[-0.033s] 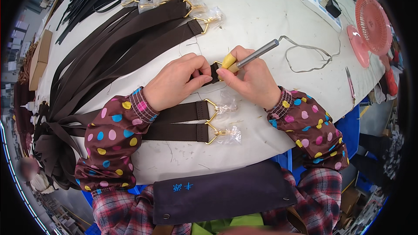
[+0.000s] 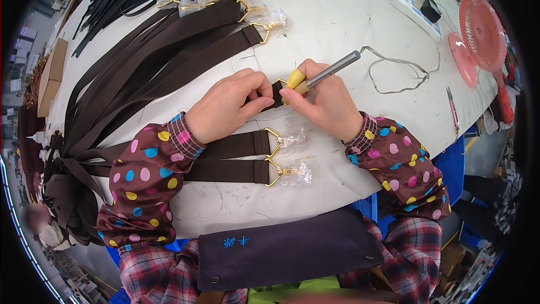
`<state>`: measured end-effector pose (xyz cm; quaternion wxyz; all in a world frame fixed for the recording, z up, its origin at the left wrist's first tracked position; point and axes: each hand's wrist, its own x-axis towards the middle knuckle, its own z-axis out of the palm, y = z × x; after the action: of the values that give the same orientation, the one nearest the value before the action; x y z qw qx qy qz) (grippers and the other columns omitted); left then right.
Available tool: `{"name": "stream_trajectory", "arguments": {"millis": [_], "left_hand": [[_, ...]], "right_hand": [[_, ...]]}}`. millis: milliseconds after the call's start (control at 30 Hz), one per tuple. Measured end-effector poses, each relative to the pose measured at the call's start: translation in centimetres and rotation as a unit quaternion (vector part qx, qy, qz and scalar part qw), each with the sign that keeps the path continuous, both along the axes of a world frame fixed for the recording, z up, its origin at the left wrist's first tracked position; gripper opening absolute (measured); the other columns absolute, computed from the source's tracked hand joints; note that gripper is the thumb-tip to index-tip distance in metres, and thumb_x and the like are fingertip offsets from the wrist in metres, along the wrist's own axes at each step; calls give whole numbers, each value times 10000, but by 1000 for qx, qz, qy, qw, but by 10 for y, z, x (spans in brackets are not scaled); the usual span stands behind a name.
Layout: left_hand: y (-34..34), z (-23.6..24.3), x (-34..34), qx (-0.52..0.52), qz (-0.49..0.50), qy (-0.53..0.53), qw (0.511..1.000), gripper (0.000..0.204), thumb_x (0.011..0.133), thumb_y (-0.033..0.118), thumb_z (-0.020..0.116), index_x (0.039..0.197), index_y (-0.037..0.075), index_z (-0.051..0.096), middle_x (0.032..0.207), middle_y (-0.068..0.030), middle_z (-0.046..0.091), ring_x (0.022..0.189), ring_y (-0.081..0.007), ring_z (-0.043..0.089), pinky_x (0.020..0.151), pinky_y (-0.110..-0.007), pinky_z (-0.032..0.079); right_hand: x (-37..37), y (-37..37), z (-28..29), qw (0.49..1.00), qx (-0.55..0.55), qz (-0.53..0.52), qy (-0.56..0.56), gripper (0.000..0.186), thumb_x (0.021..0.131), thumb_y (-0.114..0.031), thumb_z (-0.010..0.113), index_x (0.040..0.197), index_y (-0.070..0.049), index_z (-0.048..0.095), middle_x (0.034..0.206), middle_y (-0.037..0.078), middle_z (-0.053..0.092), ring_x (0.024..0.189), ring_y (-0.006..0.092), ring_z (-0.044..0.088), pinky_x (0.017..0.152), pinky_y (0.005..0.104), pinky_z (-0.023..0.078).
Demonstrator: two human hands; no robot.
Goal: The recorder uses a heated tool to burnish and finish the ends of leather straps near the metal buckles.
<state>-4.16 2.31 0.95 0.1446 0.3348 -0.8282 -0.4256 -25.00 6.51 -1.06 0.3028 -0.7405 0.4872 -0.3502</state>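
Across the pale worktop (image 2: 337, 28), loose dark threads (image 2: 261, 214) lie scattered. At its far left is a heap of thin black strips (image 2: 109, 3), with a brown cardboard box (image 2: 52, 79) at the left edge. Nearer sits a bundle of wide dark brown fabric straps (image 2: 169, 50), their gold metal hooks partly wrapped in clear plastic. Two matching brown straps (image 2: 230, 145) lie below the hands, partly covered by the polka-dotted left sleeve (image 2: 149, 174).

To the right are a white power strip (image 2: 409, 14) bearing a black plug (image 2: 430, 9), a round pink plastic fan (image 2: 481, 31) and a slim pink pointed tool (image 2: 453, 107). A thin grey cable (image 2: 388, 59) loops away from the metal-barrelled pen-shaped tool (image 2: 334, 71).

That tool is gripped in the right hand (image 2: 326, 101), whose fingers hide its tip. Mid-worktop, the left hand (image 2: 228, 104) pinches a dark brown strap end (image 2: 277, 94), concealing most of it.
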Motion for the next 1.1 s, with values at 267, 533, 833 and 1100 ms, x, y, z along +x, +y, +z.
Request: {"name": "stream_trajectory", "arguments": {"millis": [267,533,833,1100], "left_hand": [[-3,1,4,37,29,-9,999,141,848,120,639,889,24,544,871,-95,553,698,-216,571,650,-313,469],[-6,9,4,-30,-66,-77,994,151,822,129,674,888,69,552,884,-104,515,779,-245,560,703,-340,466],[-9,1,4,-12,-34,-31,999,136,858,123,637,876,49,525,844,-95,525,750,-240,553,677,-335,459],[-8,1,3,-12,-23,-32,999,140,865,135,631,878,48,523,843,-95,535,753,-240,555,678,-337,457]], "right_hand": [[1,1,2,999,30,-4,-32,192,852,-84,657,877,-8,482,774,66,604,733,106,603,605,236,490],[0,1,-1,999,25,1,-29,203,853,-78,665,880,-8,477,779,53,605,729,89,603,604,224,488],[0,0,-1,999,20,6,-32,213,843,-92,679,862,-6,485,763,54,603,679,86,574,570,230,459],[2,0,0,1000,-1,-1,-22,220,821,-106,699,840,-13,500,727,53,579,635,99,553,532,238,435]]}}
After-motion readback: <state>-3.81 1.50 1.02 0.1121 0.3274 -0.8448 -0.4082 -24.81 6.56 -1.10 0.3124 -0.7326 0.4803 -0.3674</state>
